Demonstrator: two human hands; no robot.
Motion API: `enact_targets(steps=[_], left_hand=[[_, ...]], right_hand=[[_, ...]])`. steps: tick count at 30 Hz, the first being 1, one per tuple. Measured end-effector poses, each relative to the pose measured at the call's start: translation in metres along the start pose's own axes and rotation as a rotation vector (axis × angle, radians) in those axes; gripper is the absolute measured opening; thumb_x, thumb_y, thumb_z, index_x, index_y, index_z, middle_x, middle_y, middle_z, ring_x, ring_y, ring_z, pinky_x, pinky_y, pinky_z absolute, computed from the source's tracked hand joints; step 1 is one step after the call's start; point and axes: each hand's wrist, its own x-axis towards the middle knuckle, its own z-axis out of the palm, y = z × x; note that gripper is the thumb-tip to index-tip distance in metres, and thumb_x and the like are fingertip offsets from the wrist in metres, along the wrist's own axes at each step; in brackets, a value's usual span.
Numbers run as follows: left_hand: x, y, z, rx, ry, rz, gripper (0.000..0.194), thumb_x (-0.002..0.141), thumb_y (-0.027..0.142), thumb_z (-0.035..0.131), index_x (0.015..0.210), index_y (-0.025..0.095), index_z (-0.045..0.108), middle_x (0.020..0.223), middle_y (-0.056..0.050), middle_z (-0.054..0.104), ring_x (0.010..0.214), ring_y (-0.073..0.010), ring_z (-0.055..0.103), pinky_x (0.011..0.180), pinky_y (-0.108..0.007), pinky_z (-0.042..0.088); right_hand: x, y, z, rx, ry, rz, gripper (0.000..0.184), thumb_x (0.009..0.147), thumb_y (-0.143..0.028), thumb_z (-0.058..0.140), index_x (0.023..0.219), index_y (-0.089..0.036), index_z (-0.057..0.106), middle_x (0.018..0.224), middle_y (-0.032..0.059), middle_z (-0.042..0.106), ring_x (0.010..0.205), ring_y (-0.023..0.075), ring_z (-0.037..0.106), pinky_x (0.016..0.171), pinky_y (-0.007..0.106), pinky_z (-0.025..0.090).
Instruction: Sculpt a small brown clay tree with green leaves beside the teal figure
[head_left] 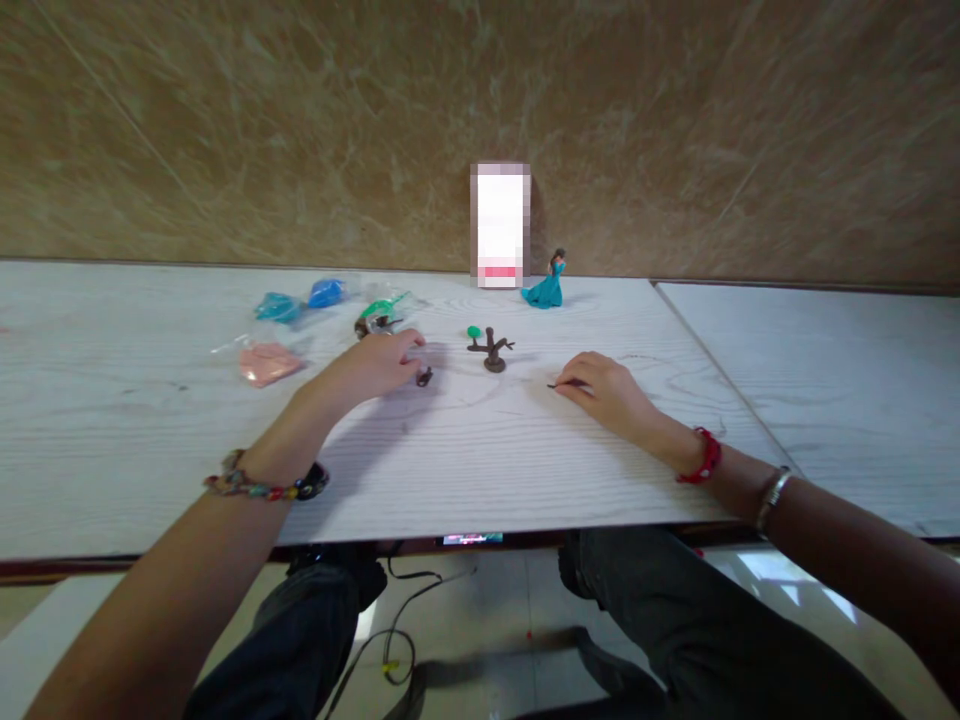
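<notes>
My left hand (381, 362) hovers over the table's left-middle part, thumb and fingers apart with nothing between them. Just below its thumb lies a small dark brown lump (424, 377), apparently clay. Pinched in the fingertips of my right hand (600, 385) is a thin dark stick (553, 386), its tip pointing left. Between the hands a brown clay tree (493, 352) stands upright on a round base. It has bare branches, and a green blob (474, 332) sits at its left branch.
Behind my left hand are a bag of green and brown clay (379, 318), blue bags (326, 293) (278, 307) and a pink bag (268, 363). A phone-like screen (500, 225) leans on the wall, beside a teal-dressed figurine (549, 284). Cables (397, 630) lie on the floor.
</notes>
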Motion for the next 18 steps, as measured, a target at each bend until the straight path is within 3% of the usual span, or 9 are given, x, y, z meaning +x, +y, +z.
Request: enact_targets(steps=[6,15,18], left_hand=[[-0.0015,0.0007,-0.0018,0.023,-0.004,0.017,0.047,0.077,0.034,0.035,0.117,0.014,0.048,0.079,-0.006,0.064,0.07,-0.0193,0.058,0.065,-0.026,0.041],[-0.002,0.0025,-0.0033,0.023,-0.019,0.01,0.046,0.078,0.035,0.036,0.117,0.015,0.048,0.079,-0.005,0.064,0.071,-0.0181,0.059,0.066,-0.024,0.041],[-0.0025,0.0032,-0.0041,0.017,-0.026,0.008,0.046,0.078,0.034,0.037,0.118,0.014,0.048,0.082,-0.006,0.065,0.071,-0.0182,0.059,0.067,-0.024,0.041]], right_hand=[[0.0034,-0.0033,0.0042,-0.047,0.048,-0.01,0.019,0.083,-0.022,0.048,0.076,-0.017,0.064,0.082,0.0077,0.064,0.081,0.0188,0.056,0.073,0.033,0.043],[-0.0015,-0.0076,-0.0008,-0.106,-0.016,-0.086,0.027,0.087,-0.021,0.04,0.102,-0.018,0.062,0.087,0.0076,0.065,0.082,0.0177,0.057,0.074,0.031,0.046],[-0.0003,-0.0049,0.0008,-0.098,-0.04,-0.089,0.03,0.087,-0.019,0.037,0.102,-0.018,0.063,0.087,0.0081,0.065,0.083,0.0185,0.057,0.074,0.032,0.047]])
